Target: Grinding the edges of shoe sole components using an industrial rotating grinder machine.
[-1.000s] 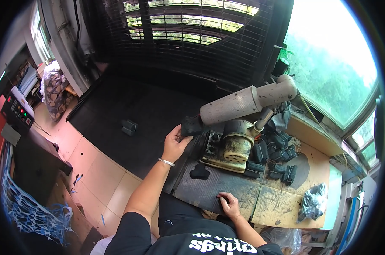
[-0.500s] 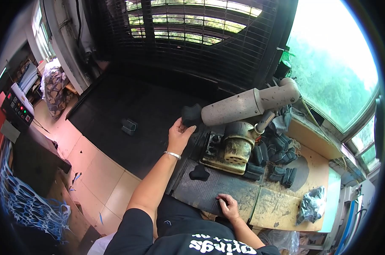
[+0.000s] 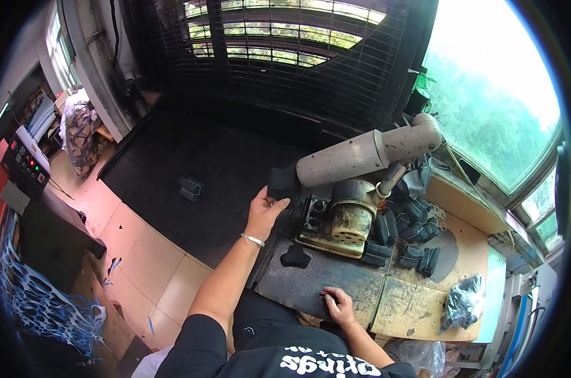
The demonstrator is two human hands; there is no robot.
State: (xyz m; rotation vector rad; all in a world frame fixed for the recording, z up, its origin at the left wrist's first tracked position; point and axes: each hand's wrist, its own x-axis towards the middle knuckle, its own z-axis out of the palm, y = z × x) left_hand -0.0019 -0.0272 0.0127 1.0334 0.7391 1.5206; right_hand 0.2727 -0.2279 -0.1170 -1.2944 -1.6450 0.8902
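Note:
My left hand [image 3: 265, 213] reaches forward, its fingers closed on the lower edge of a dark foam-like pad [image 3: 282, 181]. The pad is at the left end of a grey cylindrical machine head [image 3: 339, 157]; whether it touches the head I cannot tell. My right hand [image 3: 340, 305] rests near the front edge of the dark worktop [image 3: 323, 283], fingers loosely spread, holding nothing. A similar black pad with a lobed outline [image 3: 295, 256] lies on the worktop between my hands, left of the machine's stained base [image 3: 350, 223].
Several dark pads [image 3: 414, 220] are heaped right of the machine, by a clear plastic bag [image 3: 463, 302]. Another pad [image 3: 191, 188] lies on the black surface ahead. A wire grille [image 3: 285, 75] stands beyond. A control panel with lit buttons [image 3: 30, 164] is at left.
My left hand has dropped slightly and shifted a little left. The pad in it has turned, so its lobed outline no longer shows. My right hand stays put.

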